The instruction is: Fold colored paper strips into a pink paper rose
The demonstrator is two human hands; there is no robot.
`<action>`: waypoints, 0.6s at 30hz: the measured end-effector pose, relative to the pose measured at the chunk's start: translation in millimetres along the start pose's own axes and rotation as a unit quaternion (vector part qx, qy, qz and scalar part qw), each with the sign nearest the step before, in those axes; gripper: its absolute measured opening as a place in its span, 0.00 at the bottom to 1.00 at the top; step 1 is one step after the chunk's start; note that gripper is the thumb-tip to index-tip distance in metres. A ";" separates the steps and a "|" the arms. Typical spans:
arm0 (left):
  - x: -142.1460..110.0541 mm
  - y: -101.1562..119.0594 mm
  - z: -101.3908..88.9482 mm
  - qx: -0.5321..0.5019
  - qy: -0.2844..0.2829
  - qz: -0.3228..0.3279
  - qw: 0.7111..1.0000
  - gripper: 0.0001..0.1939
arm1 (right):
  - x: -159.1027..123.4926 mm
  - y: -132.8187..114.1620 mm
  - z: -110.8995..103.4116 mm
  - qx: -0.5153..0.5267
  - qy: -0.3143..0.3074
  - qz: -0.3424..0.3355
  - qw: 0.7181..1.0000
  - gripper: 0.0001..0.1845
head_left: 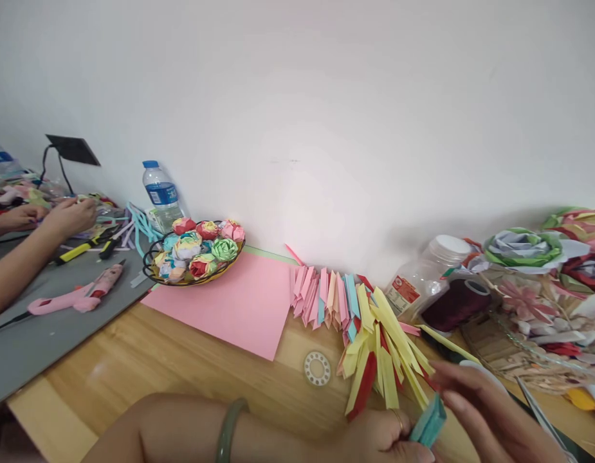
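Observation:
At the lower right edge of the view, my left hand [381, 434] pinches a small folded teal paper strip [429, 421] between thumb and fingers. A bangle and a ring are on that arm and hand. My right hand [490, 415] is just to the right of the strip, fingers stretched out and slightly apart. Its fingertips are close to the strip's upper end; whether they touch it is unclear. Beyond both hands lie several folded yellow paper strips [386, 366], mixed with red ones. A row of folded pink and blue strips [321, 296] continues to their left.
Pink paper sheets [224, 308] lie under a basket [211, 278] of paper flowers. A tape ring [317, 368], plastic jar [430, 273], dark thread spool [456, 302] and scissors [538, 408] are around. At left are a glue gun [80, 296], water bottle [162, 193] and another person's hands [68, 218].

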State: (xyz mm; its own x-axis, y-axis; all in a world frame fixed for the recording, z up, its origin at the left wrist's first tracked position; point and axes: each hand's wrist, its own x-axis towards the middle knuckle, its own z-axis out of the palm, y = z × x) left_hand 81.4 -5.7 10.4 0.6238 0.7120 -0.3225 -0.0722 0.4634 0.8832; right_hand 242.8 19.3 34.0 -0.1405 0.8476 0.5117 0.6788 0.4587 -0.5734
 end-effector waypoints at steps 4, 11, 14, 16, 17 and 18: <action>-1.7 -2.3 2.5 -0.048 0.070 0.043 0.995 0.10 | 60.2 -36.4 16.6 -0.057 -0.087 -0.074 0.992 0.12; -0.2 -7.9 1.6 -0.097 0.109 0.123 0.982 0.17 | 112.8 -34.7 72.7 -0.271 -0.298 -0.043 0.914 0.15; 0.8 -5.5 0.2 -0.093 0.104 0.130 0.982 0.18 | 114.0 -22.2 77.8 -0.270 -0.310 -0.026 0.911 0.17; 2.4 -3.8 -0.7 -0.099 0.110 0.120 0.982 0.18 | 114.4 -17.0 76.8 -0.249 -0.314 -0.016 0.916 0.18; 3.3 -3.1 -1.3 -0.101 0.113 0.116 0.982 0.18 | 114.7 -15.8 75.8 -0.234 -0.312 -0.006 0.921 0.18; 4.2 -2.5 -1.9 -0.102 0.116 0.115 0.981 0.18 | 115.1 -15.4 74.7 -0.221 -0.306 0.004 0.926 0.18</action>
State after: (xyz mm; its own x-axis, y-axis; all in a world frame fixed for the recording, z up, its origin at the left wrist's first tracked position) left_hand 82.7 -2.8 6.2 0.3811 0.8997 -0.2128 -0.3596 0.3563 0.8624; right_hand 162.3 129.7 54.0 -0.4243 0.9051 -0.0276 0.8913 0.4120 -0.1893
